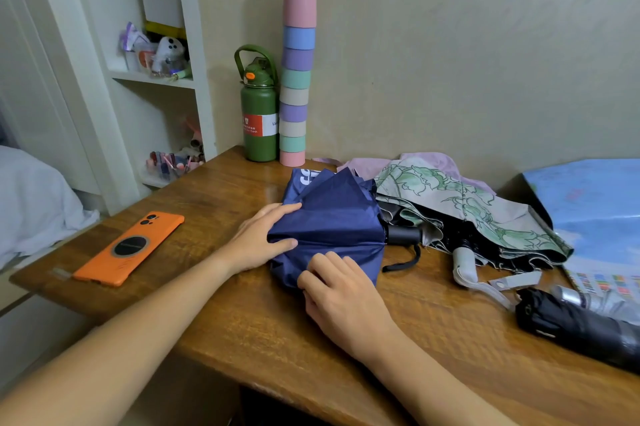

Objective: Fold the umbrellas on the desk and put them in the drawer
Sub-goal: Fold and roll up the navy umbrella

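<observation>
Here I see a wooden desk (242,315) against a beige wall, with both of the person's bare hands on a navy umbrella (332,218) lying collapsed near the desk's middle. The left hand (261,240) lies on the left end of the navy cloth, fingers nearly straight on top and the thumb tucked against the folds; whether it clamps the cloth I cannot tell. The right hand (341,297) pinches the near edge of the cloth with curled fingers. Right of that grip, the umbrella's black handle (403,234) points toward a floral umbrella (467,214), loosely heaped and touching the navy one. Farther right sits a blue printed bag (595,211), and nearer me a black umbrella (571,325). Beyond the hands stand a stack of pastel cups (297,79) and a green bottle (259,114). Well left of the grip lies an orange phone (131,249).
</observation>
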